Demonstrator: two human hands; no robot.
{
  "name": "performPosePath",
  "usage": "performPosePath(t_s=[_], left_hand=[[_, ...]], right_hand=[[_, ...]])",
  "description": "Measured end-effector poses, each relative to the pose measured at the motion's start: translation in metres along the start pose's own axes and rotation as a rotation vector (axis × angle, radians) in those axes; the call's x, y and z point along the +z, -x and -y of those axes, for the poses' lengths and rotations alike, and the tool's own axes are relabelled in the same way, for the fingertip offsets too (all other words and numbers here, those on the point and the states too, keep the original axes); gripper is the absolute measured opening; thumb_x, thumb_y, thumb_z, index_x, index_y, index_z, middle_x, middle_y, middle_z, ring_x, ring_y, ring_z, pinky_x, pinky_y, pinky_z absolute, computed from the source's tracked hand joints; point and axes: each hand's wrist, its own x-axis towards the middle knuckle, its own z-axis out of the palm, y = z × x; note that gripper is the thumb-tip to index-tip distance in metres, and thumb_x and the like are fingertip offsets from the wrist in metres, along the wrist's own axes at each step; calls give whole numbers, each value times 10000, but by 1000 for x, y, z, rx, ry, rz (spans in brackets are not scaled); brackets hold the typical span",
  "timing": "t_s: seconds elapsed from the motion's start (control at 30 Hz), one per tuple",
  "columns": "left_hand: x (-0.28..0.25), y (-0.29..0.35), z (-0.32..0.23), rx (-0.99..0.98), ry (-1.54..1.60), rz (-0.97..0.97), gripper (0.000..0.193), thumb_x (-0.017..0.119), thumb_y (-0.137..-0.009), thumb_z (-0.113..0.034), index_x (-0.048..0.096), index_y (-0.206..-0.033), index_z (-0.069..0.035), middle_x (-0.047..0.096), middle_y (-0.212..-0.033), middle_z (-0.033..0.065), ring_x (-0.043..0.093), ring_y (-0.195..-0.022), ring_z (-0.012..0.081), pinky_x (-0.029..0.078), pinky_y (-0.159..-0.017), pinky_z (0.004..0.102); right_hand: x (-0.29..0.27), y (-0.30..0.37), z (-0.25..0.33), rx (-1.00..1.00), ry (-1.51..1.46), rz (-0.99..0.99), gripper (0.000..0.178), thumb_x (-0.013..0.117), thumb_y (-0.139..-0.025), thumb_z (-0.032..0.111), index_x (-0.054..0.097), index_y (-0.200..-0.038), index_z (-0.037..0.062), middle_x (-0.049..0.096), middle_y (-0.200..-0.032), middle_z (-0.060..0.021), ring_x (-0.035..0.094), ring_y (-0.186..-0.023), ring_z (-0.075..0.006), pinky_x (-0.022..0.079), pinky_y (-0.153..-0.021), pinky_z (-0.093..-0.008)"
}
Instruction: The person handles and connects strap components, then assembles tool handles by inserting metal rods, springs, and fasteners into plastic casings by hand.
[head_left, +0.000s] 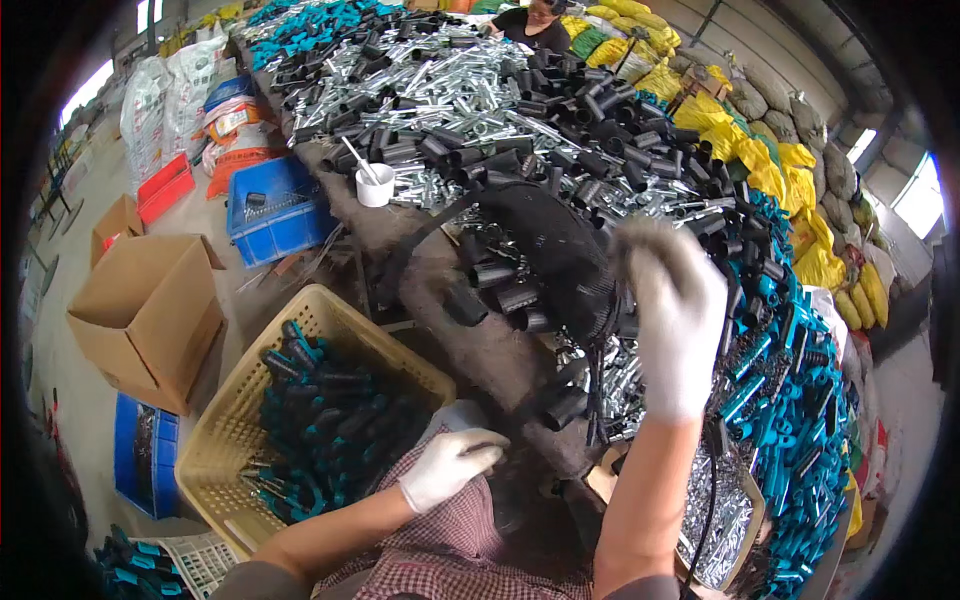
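My left hand [455, 468], in a white glove, is over my lap beside the yellow basket [318, 300]. Its fingers are curled in, with something dark at their tips that I cannot make out. That basket holds many teal-and-black handles [340, 410]. Raised over the right part of the table, my right hand [672, 310] wears a white glove too; motion smears its darkened fingers, so their grip is hidden. Just left of it a black fabric bag [545, 250] with straps lies across black tubes [515, 295]. Teal plastic parts [780, 420] are heaped to the right.
Silvery metal rods [410, 75] pile up on the table, near a white cup [375, 185]. A tray of small metal pieces [722, 515] sits at lower right. Blue bins [280, 205] and a cardboard box [150, 310] stand left. Another person [545, 28] is at the far side.
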Motion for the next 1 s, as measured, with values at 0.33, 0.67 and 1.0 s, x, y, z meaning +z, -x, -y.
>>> performPosePath(t_s=[0.33,0.67,1.0], left_hand=[[-10,12,15,-301,704,10,329,530,-994,-238,627,-1185,11,687,-953,106,640,-735,138,527,-626,251],[72,-19,67,-400,1541,257,436,574,-962,-417,517,-1215,-66,588,-1123,100,615,-919,188,522,-765,327],[68,-27,68,-167,1861,37,108,609,-960,-200,645,-924,-105,654,-1076,91,632,-980,243,530,-837,384]], right_hand=[[68,-120,-18,-211,222,636,273,563,-851,187,706,-1019,26,701,-852,-136,659,-771,-223,508,-735,-338],[184,-111,-64,-448,458,848,218,585,-831,127,709,-990,45,692,-963,-169,646,-951,-349,498,-866,-412],[205,-94,-63,-564,1026,1155,382,646,-755,152,686,-1136,142,645,-1162,-115,603,-1101,-313,478,-922,-421]])
